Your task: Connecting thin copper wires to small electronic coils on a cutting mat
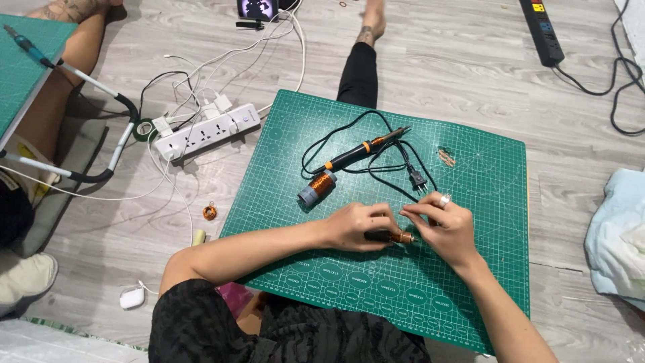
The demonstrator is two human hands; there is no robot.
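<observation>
At lower centre of the frame, the left hand [353, 225] and right hand [445, 225] pinch shut on a small copper-wound coil [402, 236] over the green cutting mat [470, 289]. The fine wire could slip or snag (fingers crowd it); the soldering iron [363, 151] lies close behind.

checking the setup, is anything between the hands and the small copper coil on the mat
Nothing visible. Both the left hand and right hand already touch the coil on the mat. The soldering iron and wire spool lie farther up.
</observation>
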